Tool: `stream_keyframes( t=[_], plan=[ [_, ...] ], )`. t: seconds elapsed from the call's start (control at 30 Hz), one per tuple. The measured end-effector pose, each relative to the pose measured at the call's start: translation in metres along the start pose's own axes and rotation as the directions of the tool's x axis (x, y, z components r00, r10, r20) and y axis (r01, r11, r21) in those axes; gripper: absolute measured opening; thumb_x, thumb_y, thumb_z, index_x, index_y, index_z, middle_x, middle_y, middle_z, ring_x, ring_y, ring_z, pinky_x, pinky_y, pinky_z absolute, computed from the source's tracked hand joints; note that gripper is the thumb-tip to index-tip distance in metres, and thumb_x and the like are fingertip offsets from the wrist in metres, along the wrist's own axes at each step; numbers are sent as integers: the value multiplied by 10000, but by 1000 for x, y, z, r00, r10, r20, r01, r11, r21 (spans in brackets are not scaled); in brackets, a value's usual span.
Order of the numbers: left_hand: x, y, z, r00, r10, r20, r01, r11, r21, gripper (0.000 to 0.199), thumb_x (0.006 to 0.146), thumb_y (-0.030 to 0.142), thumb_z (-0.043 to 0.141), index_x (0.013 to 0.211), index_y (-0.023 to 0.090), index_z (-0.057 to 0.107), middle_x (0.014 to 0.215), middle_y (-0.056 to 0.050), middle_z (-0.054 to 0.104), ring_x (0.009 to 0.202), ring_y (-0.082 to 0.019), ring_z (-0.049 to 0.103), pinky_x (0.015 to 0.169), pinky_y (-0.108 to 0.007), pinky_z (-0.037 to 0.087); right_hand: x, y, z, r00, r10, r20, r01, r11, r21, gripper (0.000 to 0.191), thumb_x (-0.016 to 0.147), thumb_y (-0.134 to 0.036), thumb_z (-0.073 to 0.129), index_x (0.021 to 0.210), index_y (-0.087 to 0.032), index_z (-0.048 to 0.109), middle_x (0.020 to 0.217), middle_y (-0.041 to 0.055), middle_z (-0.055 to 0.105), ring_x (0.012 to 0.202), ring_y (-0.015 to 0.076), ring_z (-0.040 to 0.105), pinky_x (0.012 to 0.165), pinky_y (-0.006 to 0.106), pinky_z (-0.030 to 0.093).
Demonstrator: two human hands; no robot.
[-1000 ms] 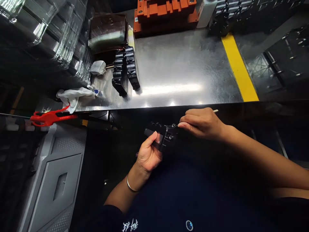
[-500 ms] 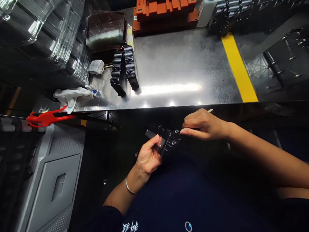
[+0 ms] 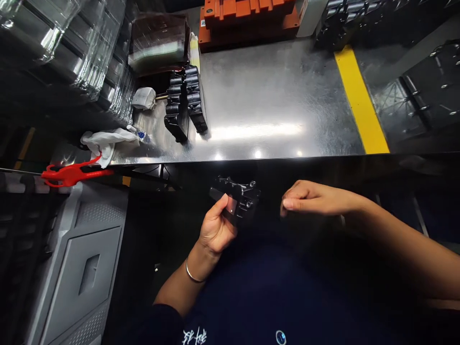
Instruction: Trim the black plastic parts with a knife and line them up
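While a film-wrapped stack filled the upper left of the frame, dark layers showing through, a grey crate stood at the lower left, its contents hidden from this angle. The left hand was at the centre, its forearm slanting up from the lower edge, thumb laid on top. The right hand hung right of centre, fingers curled downward; it was too dark and blurred there to tell whether they pinched anything. A black part sat clamped in the left hand, below the front edge of the steel bench, one side under the thumb and its lugged end jutting toward the right hand, well apart from it.
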State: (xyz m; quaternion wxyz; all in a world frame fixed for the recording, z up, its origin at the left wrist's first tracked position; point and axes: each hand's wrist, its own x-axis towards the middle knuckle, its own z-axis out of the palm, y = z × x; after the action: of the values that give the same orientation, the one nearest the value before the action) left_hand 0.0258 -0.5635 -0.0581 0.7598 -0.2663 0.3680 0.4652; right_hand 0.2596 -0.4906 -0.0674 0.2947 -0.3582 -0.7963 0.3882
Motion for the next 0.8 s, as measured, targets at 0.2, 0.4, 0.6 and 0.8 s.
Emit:
stream_keyframes(
  t=[0.2, 0.4, 0.6, 0.8],
  plan=[
    [2, 0, 0, 986, 160, 40, -162, 985, 59, 412, 973, 71, 374, 687, 126, 665, 648, -6, 692, 615, -76, 675, 688, -168, 553, 6, -17, 36, 967, 207, -150, -172, 961, 216, 426, 881, -557, 539, 797, -171, 700, 680, 24, 565, 642, 109, 535, 598, 235, 433],
    [5, -7, -2, 976, 194, 98, -207, 968, 141, 370, 931, 29, 417, 692, 119, 686, 689, -30, 709, 671, -100, 688, 719, -183, 555, 5, -32, 65, 919, 343, -196, -232, 870, 434, 368, 881, -465, 577, 731, -148, 690, 670, 26, 598, 623, 101, 549, 577, 220, 448],
    [6, -13, 1, 986, 164, 34, -166, 981, 95, 429, 966, 58, 360, 677, 126, 670, 669, -25, 699, 644, -90, 677, 691, -171, 551, 0, -37, 78, 863, 461, -207, -303, 801, 517, 436, 842, -547, 588, 721, -142, 692, 684, 46, 657, 623, 125, 581, 567, 231, 489],
    [4, -12, 4, 987, 163, 13, -163, 984, 71, 503, 995, 87, 268, 666, 124, 646, 655, -37, 688, 642, -96, 677, 666, -173, 549, 0, -37, 76, 851, 491, -187, -348, 794, 498, 418, 832, -536, 606, 739, -141, 706, 694, 51, 667, 639, 133, 597, 576, 231, 492]
  ],
)
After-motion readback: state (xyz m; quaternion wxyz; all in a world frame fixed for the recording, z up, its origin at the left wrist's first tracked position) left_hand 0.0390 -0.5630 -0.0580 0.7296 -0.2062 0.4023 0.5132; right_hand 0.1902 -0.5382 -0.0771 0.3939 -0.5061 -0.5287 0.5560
